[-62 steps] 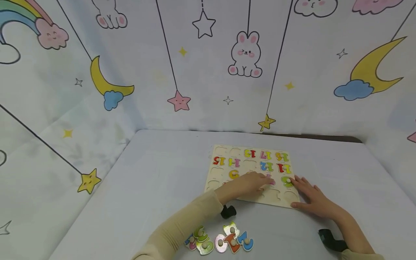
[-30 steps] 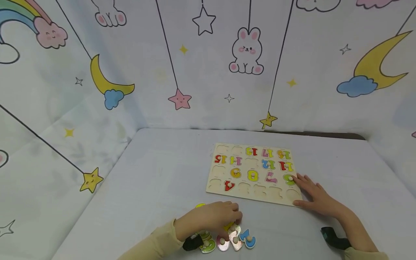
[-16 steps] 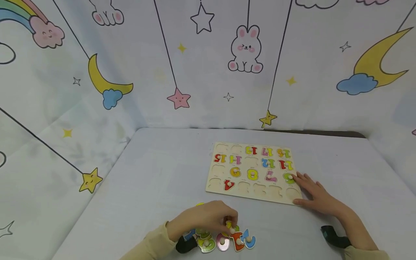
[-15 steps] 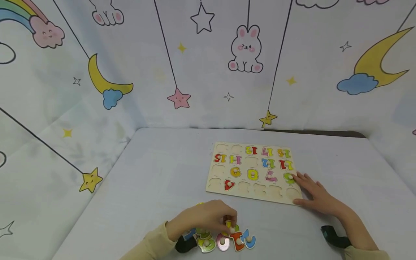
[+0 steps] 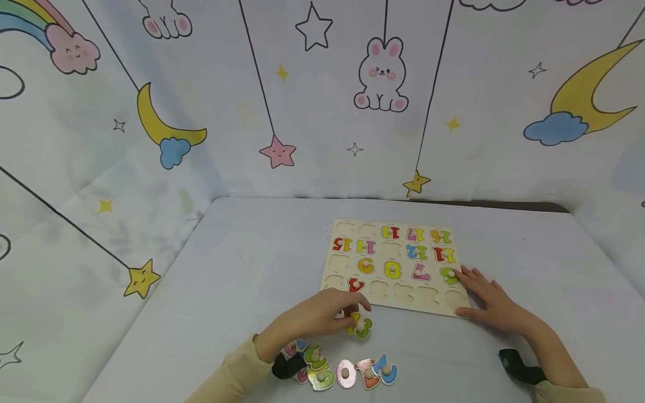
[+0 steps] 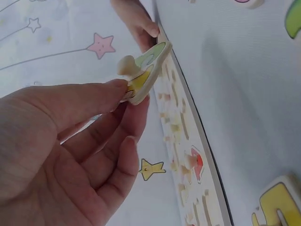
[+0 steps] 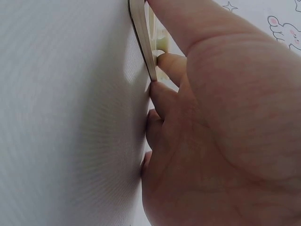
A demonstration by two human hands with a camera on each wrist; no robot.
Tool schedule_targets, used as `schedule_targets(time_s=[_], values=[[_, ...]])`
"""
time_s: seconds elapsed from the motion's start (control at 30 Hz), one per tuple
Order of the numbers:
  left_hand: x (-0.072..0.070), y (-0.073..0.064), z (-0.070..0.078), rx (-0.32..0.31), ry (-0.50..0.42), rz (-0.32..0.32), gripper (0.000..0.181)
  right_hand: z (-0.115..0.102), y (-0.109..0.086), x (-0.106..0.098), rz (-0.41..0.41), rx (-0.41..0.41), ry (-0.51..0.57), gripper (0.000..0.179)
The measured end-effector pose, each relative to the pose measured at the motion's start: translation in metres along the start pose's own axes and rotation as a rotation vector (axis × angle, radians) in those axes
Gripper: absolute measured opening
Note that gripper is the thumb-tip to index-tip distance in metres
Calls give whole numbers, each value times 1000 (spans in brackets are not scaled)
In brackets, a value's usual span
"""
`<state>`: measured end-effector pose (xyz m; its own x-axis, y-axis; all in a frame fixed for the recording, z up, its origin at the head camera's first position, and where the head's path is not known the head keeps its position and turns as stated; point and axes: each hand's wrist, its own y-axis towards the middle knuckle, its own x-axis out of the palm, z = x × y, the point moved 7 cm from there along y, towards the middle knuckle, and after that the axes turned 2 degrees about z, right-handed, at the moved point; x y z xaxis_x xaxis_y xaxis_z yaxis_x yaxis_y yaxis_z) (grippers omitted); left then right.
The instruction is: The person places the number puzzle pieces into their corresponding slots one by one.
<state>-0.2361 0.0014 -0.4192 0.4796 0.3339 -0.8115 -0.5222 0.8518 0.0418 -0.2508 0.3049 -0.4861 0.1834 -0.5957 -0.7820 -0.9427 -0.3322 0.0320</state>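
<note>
My left hand (image 5: 317, 314) pinches a yellow-and-green number puzzle piece (image 5: 361, 327) between thumb and fingers. In the left wrist view the piece (image 6: 149, 70) tilts up, its round wooden knob (image 6: 127, 65) near the thumb. It is held just in front of the wooden number board (image 5: 398, 304), close to the red 4 (image 5: 355, 284). The board holds several coloured number pieces among bare recesses. My right hand (image 5: 491, 305) rests at the board's right edge, fingers extended, with a fingertip by the green piece (image 5: 448, 275). In the right wrist view the thumb lies at the board's edge (image 7: 143, 42).
Loose number pieces lie near the front: a pink 0 (image 5: 345, 374), an orange-red piece (image 5: 367, 375), a blue piece (image 5: 386, 371) and a green pile (image 5: 319, 376) partly behind the left wrist's black strap (image 5: 288, 366). A patterned cloth (image 5: 322, 112) stands behind the white table (image 5: 227, 268).
My left hand goes from the board to the loose pieces, takes hold of the yellow-and-green piece and lifts it back towards the board. The right hand stays at the board's edge.
</note>
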Motion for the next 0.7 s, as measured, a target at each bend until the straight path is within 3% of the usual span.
schedule_targets(time_s=[0.23,0.43,0.53,0.7], values=[[4,5,-6,-1,-42,45,15,1,1,1,-6,3,-14,84],[23,12,-10,-31,85,44,10,2,2,0,1,-10,-13,83],[27,13,-5,-28,143,57,13,1,2,0,4,-16,-14,83],[32,8,-2,-6,198,12,19,0,0,0,4,-19,-12,83]])
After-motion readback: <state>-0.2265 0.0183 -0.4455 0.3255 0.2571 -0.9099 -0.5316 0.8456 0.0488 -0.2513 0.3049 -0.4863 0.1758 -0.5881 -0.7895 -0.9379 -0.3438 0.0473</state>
